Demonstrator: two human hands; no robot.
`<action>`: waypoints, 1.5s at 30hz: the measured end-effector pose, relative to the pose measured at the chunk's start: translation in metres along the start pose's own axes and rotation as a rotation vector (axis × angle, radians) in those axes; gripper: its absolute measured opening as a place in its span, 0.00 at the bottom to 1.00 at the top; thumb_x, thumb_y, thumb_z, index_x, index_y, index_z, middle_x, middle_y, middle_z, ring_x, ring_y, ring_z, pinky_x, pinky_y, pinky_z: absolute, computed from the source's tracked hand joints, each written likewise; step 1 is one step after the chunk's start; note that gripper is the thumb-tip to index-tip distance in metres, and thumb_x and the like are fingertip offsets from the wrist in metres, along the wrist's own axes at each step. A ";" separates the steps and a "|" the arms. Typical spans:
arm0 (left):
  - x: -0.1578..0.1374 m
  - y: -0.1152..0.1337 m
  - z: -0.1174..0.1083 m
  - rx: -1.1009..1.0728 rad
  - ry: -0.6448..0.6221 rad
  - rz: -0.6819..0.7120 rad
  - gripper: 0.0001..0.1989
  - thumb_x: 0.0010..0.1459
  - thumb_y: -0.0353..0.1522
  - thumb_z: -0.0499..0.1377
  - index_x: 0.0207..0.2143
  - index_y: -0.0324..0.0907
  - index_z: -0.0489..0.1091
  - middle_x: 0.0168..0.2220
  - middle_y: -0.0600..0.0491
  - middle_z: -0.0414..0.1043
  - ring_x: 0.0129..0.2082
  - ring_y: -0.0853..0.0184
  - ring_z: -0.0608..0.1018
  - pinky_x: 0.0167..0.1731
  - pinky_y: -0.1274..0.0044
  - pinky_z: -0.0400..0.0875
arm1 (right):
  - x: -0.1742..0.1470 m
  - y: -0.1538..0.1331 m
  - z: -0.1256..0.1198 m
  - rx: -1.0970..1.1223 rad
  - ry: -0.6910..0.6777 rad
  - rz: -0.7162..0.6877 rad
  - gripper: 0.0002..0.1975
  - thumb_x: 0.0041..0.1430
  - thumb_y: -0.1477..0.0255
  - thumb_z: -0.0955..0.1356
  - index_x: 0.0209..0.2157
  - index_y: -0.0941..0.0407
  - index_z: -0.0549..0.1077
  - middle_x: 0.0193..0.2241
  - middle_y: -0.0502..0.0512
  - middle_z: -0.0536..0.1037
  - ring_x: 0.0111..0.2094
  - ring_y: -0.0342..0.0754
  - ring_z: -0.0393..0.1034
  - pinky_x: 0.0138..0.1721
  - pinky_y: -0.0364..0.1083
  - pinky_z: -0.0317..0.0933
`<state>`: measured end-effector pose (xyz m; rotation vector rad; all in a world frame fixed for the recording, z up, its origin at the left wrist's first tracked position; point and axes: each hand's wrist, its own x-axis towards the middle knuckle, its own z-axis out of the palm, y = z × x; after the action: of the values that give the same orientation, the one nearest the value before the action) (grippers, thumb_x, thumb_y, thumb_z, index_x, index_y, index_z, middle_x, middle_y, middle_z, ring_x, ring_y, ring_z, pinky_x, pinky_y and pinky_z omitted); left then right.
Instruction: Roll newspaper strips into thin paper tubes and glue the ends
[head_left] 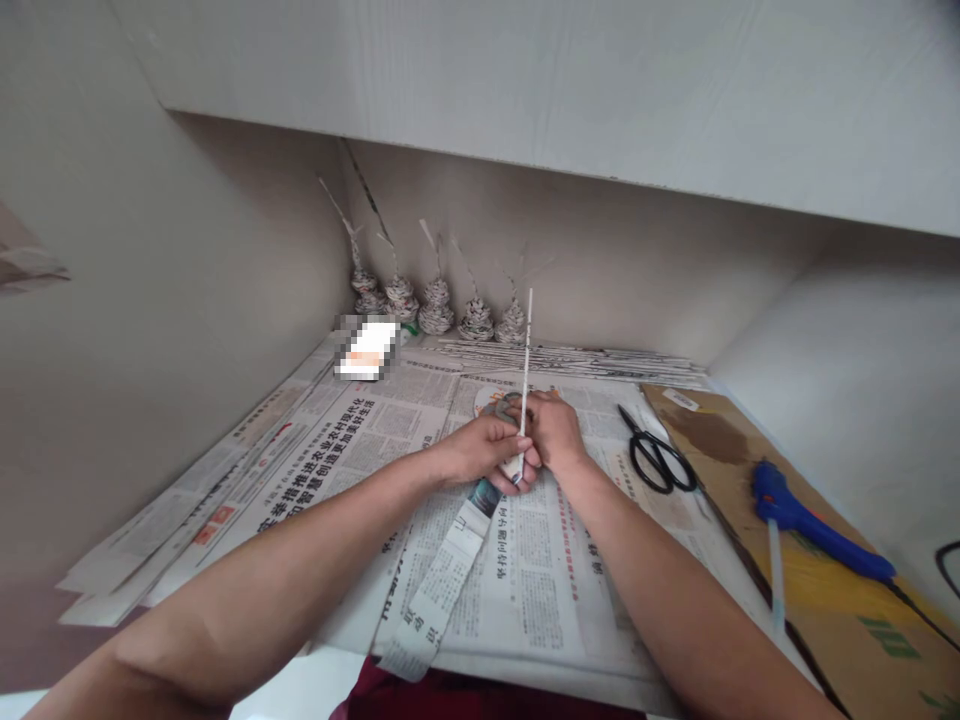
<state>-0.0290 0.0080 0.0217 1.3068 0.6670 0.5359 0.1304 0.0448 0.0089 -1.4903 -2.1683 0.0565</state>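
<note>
A thin, pale rolled-paper stick (527, 360) stands almost upright between my hands. My left hand (487, 448) pinches its lower end between thumb and fingers. From under that grip a long newspaper strip (442, 590) slants down toward the table's front edge. My right hand (553, 425) is close beside the stick with its fingers curled; what they hold, if anything, is hidden. Just beyond the fingers lies a grey, rounded thing (501, 408), partly covered and of a kind I cannot make out.
Newspaper sheets (352, 480) cover the table. Black-handled scissors (656, 460) lie right, near a blue glue gun (817, 525) on cardboard (720, 440). Several woven paper gourds (436, 305) line the back wall beside thin paper rolls (600, 362). A blurred bright screen (367, 348) lies back left.
</note>
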 end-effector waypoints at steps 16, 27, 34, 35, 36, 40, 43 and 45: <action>0.002 -0.002 -0.001 0.017 0.005 -0.009 0.22 0.53 0.47 0.60 0.36 0.35 0.71 0.31 0.48 0.73 0.30 0.66 0.78 0.29 0.74 0.74 | 0.000 -0.005 -0.037 1.253 -0.229 0.296 0.14 0.51 0.61 0.71 0.35 0.56 0.80 0.31 0.54 0.78 0.23 0.40 0.62 0.23 0.41 0.53; 0.002 -0.001 0.001 0.019 0.035 -0.002 0.22 0.50 0.47 0.62 0.33 0.35 0.72 0.29 0.48 0.74 0.29 0.67 0.77 0.29 0.74 0.73 | 0.000 -0.010 -0.041 1.267 -0.253 0.370 0.13 0.45 0.63 0.75 0.31 0.57 0.79 0.31 0.54 0.78 0.28 0.42 0.67 0.26 0.41 0.58; 0.001 0.000 0.002 0.062 0.034 0.002 0.21 0.52 0.45 0.61 0.34 0.35 0.72 0.28 0.49 0.73 0.29 0.68 0.76 0.29 0.74 0.74 | 0.000 -0.007 -0.040 1.322 -0.158 0.400 0.13 0.43 0.62 0.75 0.26 0.57 0.77 0.28 0.53 0.77 0.30 0.44 0.69 0.27 0.42 0.60; 0.000 0.001 0.002 0.064 0.038 0.001 0.20 0.52 0.45 0.60 0.34 0.34 0.72 0.28 0.49 0.73 0.29 0.68 0.76 0.29 0.74 0.74 | 0.000 -0.006 -0.041 1.314 -0.217 0.379 0.14 0.45 0.61 0.74 0.30 0.57 0.78 0.31 0.54 0.78 0.32 0.45 0.69 0.29 0.42 0.61; 0.000 0.001 0.002 0.063 0.041 -0.002 0.20 0.53 0.45 0.60 0.34 0.34 0.72 0.29 0.49 0.73 0.29 0.68 0.77 0.29 0.74 0.75 | -0.001 -0.006 -0.041 1.304 -0.260 0.365 0.14 0.46 0.62 0.74 0.32 0.57 0.78 0.32 0.55 0.78 0.33 0.45 0.70 0.30 0.42 0.61; 0.000 0.002 0.002 0.060 0.048 -0.019 0.20 0.53 0.44 0.61 0.34 0.34 0.72 0.30 0.48 0.74 0.30 0.69 0.77 0.30 0.75 0.74 | -0.001 -0.005 -0.040 1.321 -0.171 0.387 0.11 0.43 0.65 0.76 0.23 0.57 0.75 0.25 0.51 0.76 0.29 0.43 0.68 0.30 0.42 0.60; 0.000 0.002 0.001 0.065 0.050 -0.017 0.20 0.52 0.45 0.61 0.34 0.34 0.72 0.30 0.47 0.74 0.30 0.68 0.77 0.29 0.76 0.74 | 0.000 -0.006 -0.041 1.333 -0.142 0.384 0.12 0.44 0.64 0.75 0.23 0.57 0.75 0.27 0.51 0.77 0.30 0.43 0.68 0.29 0.42 0.59; 0.000 0.002 0.001 0.057 0.057 -0.012 0.20 0.52 0.45 0.61 0.34 0.34 0.72 0.30 0.48 0.74 0.30 0.68 0.77 0.29 0.75 0.74 | -0.001 -0.005 -0.043 1.292 -0.248 0.365 0.13 0.46 0.62 0.74 0.29 0.57 0.77 0.32 0.53 0.78 0.31 0.44 0.69 0.30 0.42 0.60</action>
<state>-0.0283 0.0073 0.0243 1.3441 0.7415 0.5498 0.1439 0.0317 0.0474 -1.0159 -1.3561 1.4920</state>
